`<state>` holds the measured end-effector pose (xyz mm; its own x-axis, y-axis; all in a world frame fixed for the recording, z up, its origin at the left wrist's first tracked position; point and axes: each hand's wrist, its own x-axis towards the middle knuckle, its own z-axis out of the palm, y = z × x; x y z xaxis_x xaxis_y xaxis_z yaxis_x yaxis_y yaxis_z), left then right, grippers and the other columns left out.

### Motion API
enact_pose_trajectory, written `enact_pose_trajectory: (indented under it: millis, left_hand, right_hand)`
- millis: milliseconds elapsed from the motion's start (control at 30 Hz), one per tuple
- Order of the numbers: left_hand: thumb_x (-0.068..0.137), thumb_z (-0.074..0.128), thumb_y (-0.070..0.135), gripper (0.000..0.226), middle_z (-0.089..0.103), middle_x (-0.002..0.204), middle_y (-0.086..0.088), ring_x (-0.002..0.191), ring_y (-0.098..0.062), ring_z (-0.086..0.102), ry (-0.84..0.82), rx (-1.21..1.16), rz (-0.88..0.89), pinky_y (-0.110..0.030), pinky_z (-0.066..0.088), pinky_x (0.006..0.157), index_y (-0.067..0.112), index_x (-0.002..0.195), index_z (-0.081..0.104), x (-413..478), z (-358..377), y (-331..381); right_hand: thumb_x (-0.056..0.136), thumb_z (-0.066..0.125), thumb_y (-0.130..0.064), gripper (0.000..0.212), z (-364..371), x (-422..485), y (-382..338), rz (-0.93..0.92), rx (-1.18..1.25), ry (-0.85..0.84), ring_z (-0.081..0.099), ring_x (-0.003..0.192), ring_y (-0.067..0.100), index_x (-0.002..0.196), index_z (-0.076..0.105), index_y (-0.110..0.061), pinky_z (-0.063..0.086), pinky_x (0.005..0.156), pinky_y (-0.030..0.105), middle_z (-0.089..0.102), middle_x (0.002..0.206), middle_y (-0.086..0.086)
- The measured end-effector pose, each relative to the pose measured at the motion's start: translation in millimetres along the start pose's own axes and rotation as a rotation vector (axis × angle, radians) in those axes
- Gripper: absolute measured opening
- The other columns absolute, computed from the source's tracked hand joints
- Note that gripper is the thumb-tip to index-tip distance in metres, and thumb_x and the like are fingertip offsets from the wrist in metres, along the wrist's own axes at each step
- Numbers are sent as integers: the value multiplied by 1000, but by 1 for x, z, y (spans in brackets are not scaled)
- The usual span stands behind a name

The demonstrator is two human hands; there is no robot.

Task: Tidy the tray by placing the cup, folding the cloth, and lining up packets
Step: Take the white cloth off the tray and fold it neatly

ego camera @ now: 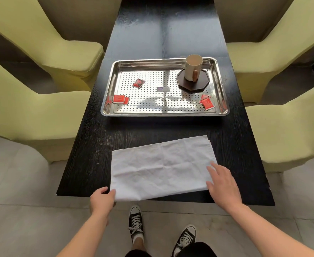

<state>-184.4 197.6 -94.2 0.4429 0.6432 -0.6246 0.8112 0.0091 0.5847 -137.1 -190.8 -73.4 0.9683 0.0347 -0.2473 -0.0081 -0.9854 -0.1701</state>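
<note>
The white cloth (159,167) is being folded at the table's (96,141) near edge, left hand (101,200) pinching its left corner, right hand (224,186) with fingers flat on its right end, so that corner likely needs carrying across

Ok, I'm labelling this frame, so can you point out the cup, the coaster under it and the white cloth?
cup (190,71), head view, its pale side wall.
coaster (202,83), head view, bare dark surface right of the cup.
white cloth (159,167), head view, middle of its top layer.

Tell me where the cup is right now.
In the head view, the cup stands upright on the dark octagonal coaster in the far right corner of the metal tray.
</note>
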Motion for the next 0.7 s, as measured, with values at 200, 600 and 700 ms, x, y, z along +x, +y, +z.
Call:
enact_pose_trajectory:
  millis: [200,600,700]
  left_hand:
    - [90,65,-4,14,67,99,-21,85,-36,64,-147,-279,-143,-37,59,56,-3,104,64,-6,4,12]
    - [89,60,3,29,76,77,5,81,-21,72,-92,-153,273,-34,62,58,26,77,75,-58,0,50]
    - [90,61,18,22,75,81,9,83,-17,71,-93,-27,421,-47,62,73,34,83,74,-78,9,72]
  right_hand:
    - [102,46,-36,51,10,7,-41,-108,112,-101,19,148,19,151,37,-25,26,118,37,25,162,-7]
    - [102,47,-22,41,22,-4,-114,64,793,-389,55,122,14,143,50,-17,40,91,20,60,135,-2]
    - [100,50,-15,38,18,4,-109,213,1030,-388,61,113,18,138,54,-12,52,88,26,64,126,2]
